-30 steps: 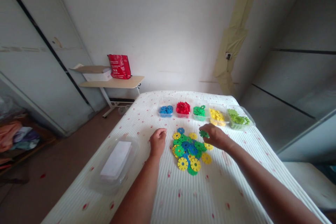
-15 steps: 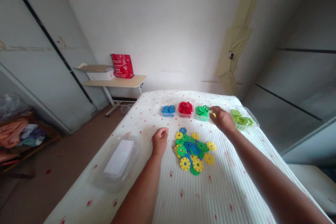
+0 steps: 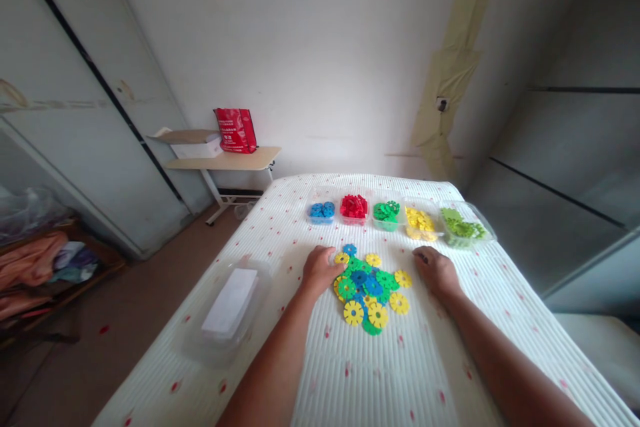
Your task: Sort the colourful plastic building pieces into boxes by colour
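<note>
A loose pile of slotted plastic discs lies on the table, with green discs, blue discs and yellow discs mixed together. My left hand is at the pile's upper left, thumb and fingers apart beside a yellow disc. To the right of the pile, my right hand is low over the cloth with its fingers curled; what they hold, if anything, is hidden. Behind stand clear tubs of blue discs, red pieces, green pieces, yellow pieces and light green pieces.
A clear plastic tray with a white rectangular piece in it lies at the left. The table wears a ribbed white cloth with red spots. Beyond it, a small side table carries a red bag and a box.
My right hand has come back from the yellow tub toward the near side, uncovering the yellow pieces. My left hand has moved right to the pile's edge, its thumb and fingers spreading.
</note>
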Tool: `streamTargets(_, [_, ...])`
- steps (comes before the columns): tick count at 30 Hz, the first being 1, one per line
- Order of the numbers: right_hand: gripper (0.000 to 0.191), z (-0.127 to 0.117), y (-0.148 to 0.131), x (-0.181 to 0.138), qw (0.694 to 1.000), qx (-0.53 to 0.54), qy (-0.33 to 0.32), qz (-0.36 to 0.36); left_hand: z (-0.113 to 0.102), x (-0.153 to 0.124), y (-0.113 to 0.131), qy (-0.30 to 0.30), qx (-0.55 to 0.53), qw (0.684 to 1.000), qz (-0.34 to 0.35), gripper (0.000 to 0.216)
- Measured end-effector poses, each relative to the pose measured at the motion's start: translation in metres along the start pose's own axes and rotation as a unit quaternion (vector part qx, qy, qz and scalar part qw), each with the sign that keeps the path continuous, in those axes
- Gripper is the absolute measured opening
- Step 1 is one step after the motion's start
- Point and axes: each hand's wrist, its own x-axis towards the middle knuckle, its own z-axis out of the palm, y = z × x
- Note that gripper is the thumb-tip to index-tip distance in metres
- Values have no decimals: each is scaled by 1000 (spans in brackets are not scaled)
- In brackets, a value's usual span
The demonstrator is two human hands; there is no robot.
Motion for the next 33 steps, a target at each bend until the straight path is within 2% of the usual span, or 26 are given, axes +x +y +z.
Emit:
streamTargets(3, [23,0,-1,0,1000,-12,-4,-2,2,9,8,-28,40,999,3,37])
streamTargets(10, [23,0,-1,-3,1000,-25,-4,-5,3,17,31,-118,166,978,-33,23])
streamTargets(15, [23,4,2,-2,1000,-24,3,-8,-5,21,35,-140,134,979,-59,20])
streamTargets(17, [23,6,4,-2,1000,-23,9,-5,-5,21,43,-138,116,983,-45,25])
streamTargets(20, [23,8,5,-2,1000,-19,16,-4,4,20,65,-153,127,980,23,33])
streamTargets(22, [23,8,4,-2,1000,-16,18,0,16,18,81,-175,173,968,45,33])
streamTargets(25, [24,8,4,-2,1000,-16,18,7,37,16,96,-194,269,942,45,33])
streamTargets(28, [24,9,4,-1,1000,-17,16,9,53,17,101,-189,321,927,49,32])
streamTargets(33, [24,10,4,-1,1000,-13,16,12,59,24,103,-216,338,915,31,29])
